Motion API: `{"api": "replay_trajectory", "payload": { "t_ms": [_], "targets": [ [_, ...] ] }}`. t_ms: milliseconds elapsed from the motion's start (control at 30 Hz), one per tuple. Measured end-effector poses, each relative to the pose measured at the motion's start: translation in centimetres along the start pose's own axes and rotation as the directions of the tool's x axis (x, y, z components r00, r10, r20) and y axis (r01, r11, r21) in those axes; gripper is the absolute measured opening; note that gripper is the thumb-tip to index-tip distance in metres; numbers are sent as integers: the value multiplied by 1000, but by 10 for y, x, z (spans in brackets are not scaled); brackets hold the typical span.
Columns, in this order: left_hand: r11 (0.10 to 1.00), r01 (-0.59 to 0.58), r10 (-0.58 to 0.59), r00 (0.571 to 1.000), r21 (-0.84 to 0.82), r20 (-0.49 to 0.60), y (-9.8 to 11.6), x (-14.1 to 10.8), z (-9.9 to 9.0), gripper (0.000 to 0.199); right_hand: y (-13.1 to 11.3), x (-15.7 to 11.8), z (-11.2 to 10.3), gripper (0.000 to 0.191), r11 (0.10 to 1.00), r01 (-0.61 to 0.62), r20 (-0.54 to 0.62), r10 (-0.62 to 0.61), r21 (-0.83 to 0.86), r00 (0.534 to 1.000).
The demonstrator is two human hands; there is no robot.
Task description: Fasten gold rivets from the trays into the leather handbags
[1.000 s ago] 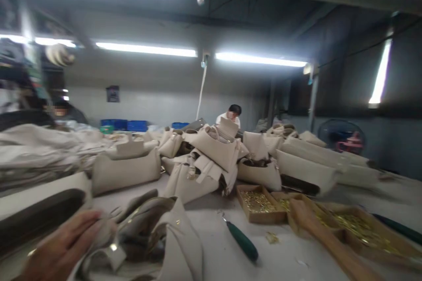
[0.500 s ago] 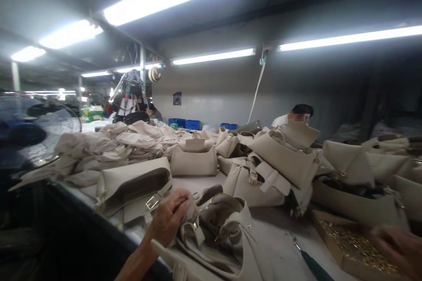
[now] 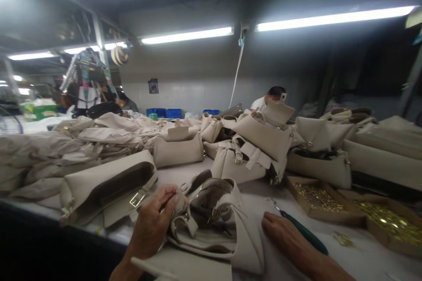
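Observation:
An open beige bag (image 3: 247,237) lies in front of me, its lining and a small buckle strap showing. My left hand (image 3: 158,215) pinches a piece of the bag's beige material at its left side. To the right of the bag, my right hand (image 3: 277,228) rests low over the table with its fingers curled together; what they hold, if anything, is hidden. Just beyond that hand lies a tool with a dark green handle (image 3: 305,232) and a thin metal tip.
Cardboard trays of small gold parts (image 3: 318,197) and gold pieces (image 3: 389,221) stand at the right. Beige bags (image 3: 180,151) and heaped fabric (image 3: 108,136) cover the table's far side. A person (image 3: 260,103) is behind the pile, another at the far left.
My right hand has moved left from over the gold parts tray to beside the bag. The view has turned right. My left hand still pinches the material.

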State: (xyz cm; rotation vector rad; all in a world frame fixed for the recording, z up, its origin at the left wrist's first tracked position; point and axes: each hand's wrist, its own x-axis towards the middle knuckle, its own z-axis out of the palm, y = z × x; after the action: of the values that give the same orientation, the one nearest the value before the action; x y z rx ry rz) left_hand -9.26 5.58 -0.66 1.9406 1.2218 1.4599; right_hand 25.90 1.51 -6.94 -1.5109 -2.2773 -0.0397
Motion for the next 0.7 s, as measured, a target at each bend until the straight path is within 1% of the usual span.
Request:
{"api": "replay_trajectory", "payload": {
  "t_ms": [100,167,233,300,367,433,500,567,633,667,700],
  "targets": [
    [998,1,-1,1000,56,7,0,-2,-4,28,-9,7,2,29,990,-115,69,121,-78,990],
    [999,6,-7,1000,53,27,3,-3,-6,29,-15,10,5,27,980,-175,54,181,-92,982],
    [999,11,-14,998,38,62,7,-5,-8,29,-21,9,6,26,984,-170,27,172,-58,985],
    [999,32,-33,997,21,72,10,-5,-9,27,-24,7,6,26,991,-135,-2,135,-4,991],
    [998,60,-59,995,-14,77,12,-6,-9,25,-21,5,5,27,993,-106,-26,107,47,994],
    [992,97,-91,993,-74,81,13,-7,-9,23,-13,8,2,27,990,-106,-48,111,94,993],
    [982,131,-121,989,-136,82,15,-8,-9,21,-8,15,-9,23,979,-140,-64,150,149,987],
    [975,152,-142,987,-164,75,16,-8,-8,22,-14,28,-31,18,947,-205,-72,229,247,971],
    [971,162,-152,986,-174,69,16,-9,-8,23,-36,44,-59,20,879,-232,-100,298,416,949],
    [968,170,-160,985,-185,69,17,-8,-8,23,-53,52,-71,23,825,-214,-122,321,523,939],
    [962,180,-169,983,-204,72,17,-8,-7,24,-72,61,-82,24,761,-164,-139,317,628,938]
  ]
}}
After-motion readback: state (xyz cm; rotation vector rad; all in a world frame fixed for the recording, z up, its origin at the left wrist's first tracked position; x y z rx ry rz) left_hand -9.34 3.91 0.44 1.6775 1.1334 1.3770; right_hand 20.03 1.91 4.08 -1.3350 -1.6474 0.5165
